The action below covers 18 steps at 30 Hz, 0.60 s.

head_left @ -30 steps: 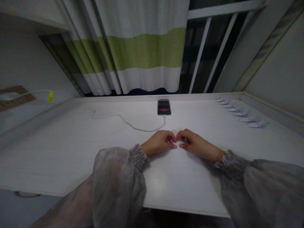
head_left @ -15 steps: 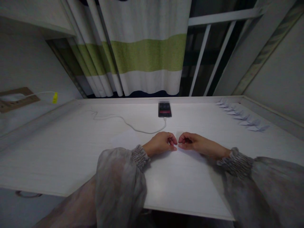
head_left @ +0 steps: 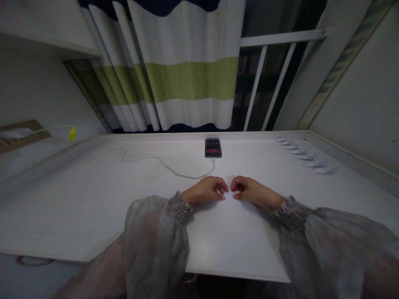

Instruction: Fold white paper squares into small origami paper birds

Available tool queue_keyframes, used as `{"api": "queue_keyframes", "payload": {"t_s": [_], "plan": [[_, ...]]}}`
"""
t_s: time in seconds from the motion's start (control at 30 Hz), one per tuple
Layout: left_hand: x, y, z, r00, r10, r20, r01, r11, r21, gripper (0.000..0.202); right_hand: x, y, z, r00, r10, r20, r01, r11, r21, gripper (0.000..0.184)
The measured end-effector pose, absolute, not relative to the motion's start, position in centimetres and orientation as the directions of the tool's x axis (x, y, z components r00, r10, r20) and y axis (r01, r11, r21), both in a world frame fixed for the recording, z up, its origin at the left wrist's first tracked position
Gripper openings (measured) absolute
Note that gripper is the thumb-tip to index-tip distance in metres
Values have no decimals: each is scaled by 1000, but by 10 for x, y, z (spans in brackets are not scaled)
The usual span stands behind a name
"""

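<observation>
A small piece of white paper [head_left: 229, 195] shows between my two hands, low over the white desk. My left hand [head_left: 209, 190] has its thumb and fingers curled in at the paper's left side. On the opposite side, my right hand [head_left: 251, 191] is bent in the same way, thumb below and fingers above. The fingertips of the two hands are a small gap apart. Most of the paper is covered by the fingers, and its white blends into the desktop, so its folded shape is hard to make out.
Several folded white paper figures [head_left: 324, 170] stand in a row at the desk's back right. A dark phone-like device [head_left: 213, 148], its screen blurred, lies at the back with a white cable [head_left: 168, 167] running left. Behind the desk [head_left: 77, 207] hangs a striped curtain [head_left: 193, 81].
The camera view has tilted and shifted slightly. My fingers have spread a little, thumbs lower from the fingertips, and more of the small white paper shows between the hands.
</observation>
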<state>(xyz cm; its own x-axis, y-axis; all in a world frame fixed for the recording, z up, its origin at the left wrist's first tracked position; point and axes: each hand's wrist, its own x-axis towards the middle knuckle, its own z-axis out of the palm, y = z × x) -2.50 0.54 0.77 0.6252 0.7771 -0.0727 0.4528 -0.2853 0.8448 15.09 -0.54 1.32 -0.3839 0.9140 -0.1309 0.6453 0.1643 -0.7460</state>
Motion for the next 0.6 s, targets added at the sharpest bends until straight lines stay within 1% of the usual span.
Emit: {"api": "queue_keyframes", "payload": {"t_s": [0.07,0.17,0.33,0.47,0.6], "plan": [[-27,5,10,641,762,-93,450,-275,850,23,154,-7,12,-413,903,-116,643,199,-740,18],[-29,4,13,650,753,-106,440,-258,860,26,158,-11,10,-422,905,-53,625,248,-740,22],[-31,2,13,644,761,-81,420,-263,869,27,161,-16,8,-423,906,25,630,314,-710,29],[-31,-2,12,636,772,-8,441,-354,825,29,157,-19,7,-432,898,90,673,387,-631,21],[-31,-4,8,602,795,77,482,-438,759,29,152,-22,8,-412,905,108,729,398,-557,16]]}}
